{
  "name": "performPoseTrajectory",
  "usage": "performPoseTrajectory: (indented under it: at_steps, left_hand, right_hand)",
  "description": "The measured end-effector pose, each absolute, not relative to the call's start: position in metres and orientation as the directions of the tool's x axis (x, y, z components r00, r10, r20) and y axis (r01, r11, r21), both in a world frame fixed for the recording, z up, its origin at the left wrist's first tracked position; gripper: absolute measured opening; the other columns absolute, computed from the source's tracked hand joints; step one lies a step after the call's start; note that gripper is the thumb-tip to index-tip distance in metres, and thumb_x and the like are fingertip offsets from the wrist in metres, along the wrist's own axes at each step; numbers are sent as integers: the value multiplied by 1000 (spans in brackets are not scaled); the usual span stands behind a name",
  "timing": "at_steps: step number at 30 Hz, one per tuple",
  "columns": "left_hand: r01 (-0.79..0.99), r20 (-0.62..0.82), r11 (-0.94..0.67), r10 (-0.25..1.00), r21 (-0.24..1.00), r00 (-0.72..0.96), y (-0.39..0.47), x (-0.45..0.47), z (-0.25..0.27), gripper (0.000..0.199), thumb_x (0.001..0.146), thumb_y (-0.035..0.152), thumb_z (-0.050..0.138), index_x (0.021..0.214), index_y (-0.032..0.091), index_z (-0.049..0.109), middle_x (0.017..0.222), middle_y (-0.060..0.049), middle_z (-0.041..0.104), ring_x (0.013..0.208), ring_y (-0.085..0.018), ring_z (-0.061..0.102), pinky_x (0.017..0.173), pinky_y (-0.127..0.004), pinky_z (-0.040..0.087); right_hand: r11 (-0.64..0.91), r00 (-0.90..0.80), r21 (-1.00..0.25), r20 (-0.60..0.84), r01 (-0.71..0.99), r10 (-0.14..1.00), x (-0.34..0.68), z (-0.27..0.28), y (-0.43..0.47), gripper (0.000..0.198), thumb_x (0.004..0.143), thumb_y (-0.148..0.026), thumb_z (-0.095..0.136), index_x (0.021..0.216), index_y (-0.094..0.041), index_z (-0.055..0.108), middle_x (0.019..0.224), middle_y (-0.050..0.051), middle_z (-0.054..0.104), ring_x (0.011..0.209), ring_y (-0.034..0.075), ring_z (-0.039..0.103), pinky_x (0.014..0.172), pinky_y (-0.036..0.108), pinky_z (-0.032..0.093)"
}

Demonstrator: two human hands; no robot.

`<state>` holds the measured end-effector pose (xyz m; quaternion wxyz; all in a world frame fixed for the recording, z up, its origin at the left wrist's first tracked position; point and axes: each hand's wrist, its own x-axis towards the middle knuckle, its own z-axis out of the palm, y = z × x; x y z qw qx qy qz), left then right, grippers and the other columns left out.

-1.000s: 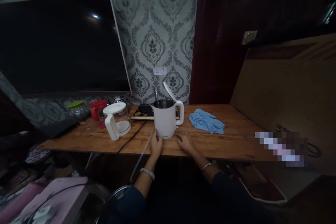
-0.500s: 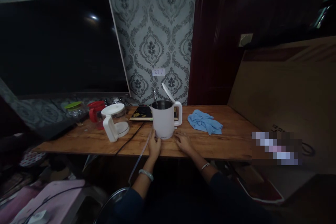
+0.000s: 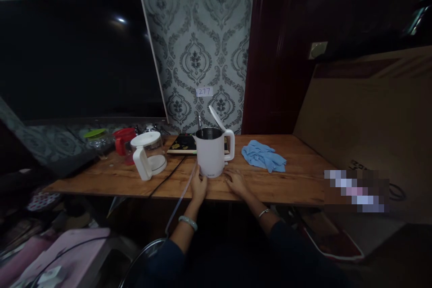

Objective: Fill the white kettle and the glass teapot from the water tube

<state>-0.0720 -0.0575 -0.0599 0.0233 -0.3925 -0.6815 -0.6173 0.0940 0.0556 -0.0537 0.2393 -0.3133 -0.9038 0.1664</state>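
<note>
A white electric kettle (image 3: 210, 157) stands upright on the wooden table (image 3: 270, 186) in front of me, its lid (image 3: 217, 118) tilted up and its handle to the right. My left hand (image 3: 199, 185) lies against the kettle's lower left side, fingers apart and partly hidden along the wall. At the lower right of the base, my right hand (image 3: 236, 183) rests on the table with loosely bent, spread fingers and nothing visible in them. Behind the kettle a thin metal spout (image 3: 200, 121) rises over its rim. A clear hose (image 3: 182, 195) runs down past my left hand.
Left of the kettle stand a glass jug with white handle (image 3: 143, 165), a red-lidded jug (image 3: 124, 135) and a green-lidded one (image 3: 95, 133). A black patterned panel (image 3: 180, 144) lies behind. A blue cloth (image 3: 263, 156) lies right, near a large cardboard box (image 3: 364, 112).
The view has shifted very slightly. Both hands and the kettle keep their places.
</note>
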Motion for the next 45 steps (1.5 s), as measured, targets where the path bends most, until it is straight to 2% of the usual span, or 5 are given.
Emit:
performPoseTrajectory:
  at_steps: [15, 22, 33, 40, 45]
  left_hand:
    - [528, 474, -48, 516, 848, -714, -57, -71, -60, 62, 75, 18, 56, 136, 10, 62, 109, -14, 74, 70, -17, 60, 74, -32, 54]
    - [537, 479, -46, 519, 842, -708, -57, -71, -62, 62, 75, 18, 55, 137, 10, 62, 114, -15, 73, 83, -21, 64, 83, -35, 54]
    - [531, 480, -52, 508, 846, -715, -55, -72, -64, 65, 74, 16, 55, 139, 11, 60, 131, -18, 68, 79, -20, 65, 78, -35, 56]
    - [531, 486, -65, 509, 845, -711, -55, -73, -65, 61, 75, 15, 55, 136, 12, 62, 136, -17, 65, 103, -24, 67, 87, -35, 55]
    - [531, 485, -65, 512, 845, -709, -56, -74, -65, 61, 74, 14, 57, 135, 14, 64, 132, -16, 68, 94, -22, 67, 84, -35, 56]
  right_hand:
    - [750, -691, -442, 326, 493, 646, 94, -53, 56, 41, 89, -15, 55, 126, -17, 71, 140, 9, 64, 131, 27, 54, 114, 42, 37]
    - [757, -695, -444, 334, 480, 637, 94, -54, 56, 42, 89, -15, 54, 128, -17, 70, 141, 10, 63, 132, 27, 53, 115, 42, 36]
    - [755, -692, -449, 336, 478, 638, 93, -56, 57, 41, 89, -15, 55, 127, -18, 70, 140, 10, 64, 131, 27, 54, 114, 43, 37]
    - [754, -692, -449, 335, 479, 639, 93, -57, 58, 39, 90, -16, 55, 125, -18, 71, 140, 12, 64, 131, 28, 54, 114, 44, 37]
    - [758, -692, -447, 342, 475, 636, 93, -57, 57, 39, 90, -16, 55, 125, -19, 71, 139, 10, 64, 130, 27, 55, 113, 44, 37]
